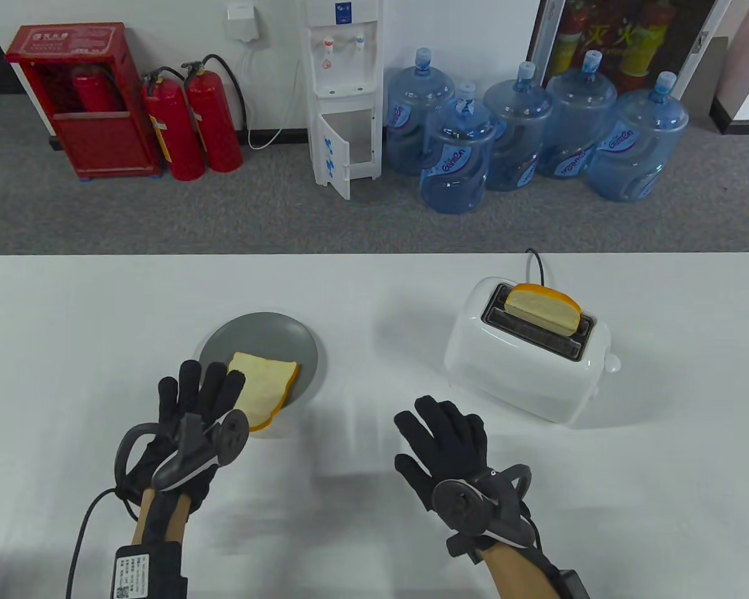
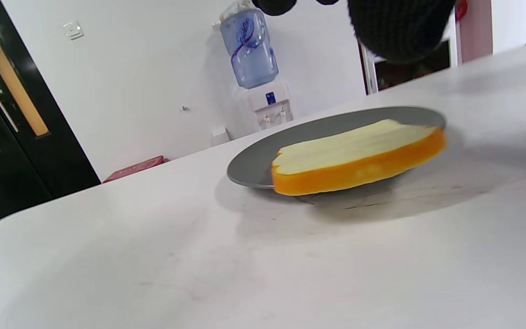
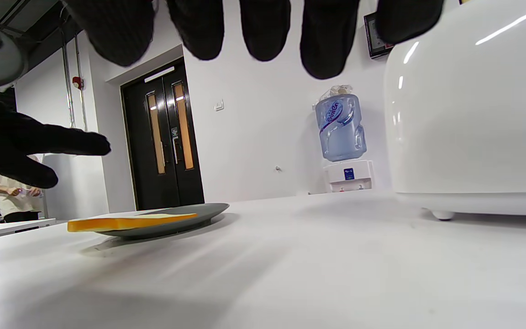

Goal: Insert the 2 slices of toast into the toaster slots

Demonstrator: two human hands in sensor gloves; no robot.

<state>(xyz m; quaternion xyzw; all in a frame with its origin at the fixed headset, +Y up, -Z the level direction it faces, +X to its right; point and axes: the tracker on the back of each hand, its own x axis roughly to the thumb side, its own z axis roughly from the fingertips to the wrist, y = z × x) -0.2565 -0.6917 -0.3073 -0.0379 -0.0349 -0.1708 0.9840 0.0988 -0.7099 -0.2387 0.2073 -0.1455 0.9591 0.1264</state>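
Toast slice (image 1: 263, 388) lies lower left of the table view, overhanging the grey plate (image 1: 299, 349) — my left hand (image 1: 193, 405), fingers spread and empty, could nudge it off; my right hand (image 1: 449, 449) idles open.

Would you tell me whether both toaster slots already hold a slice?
No, one slice stands in the toaster; the other slice lies on the plate.
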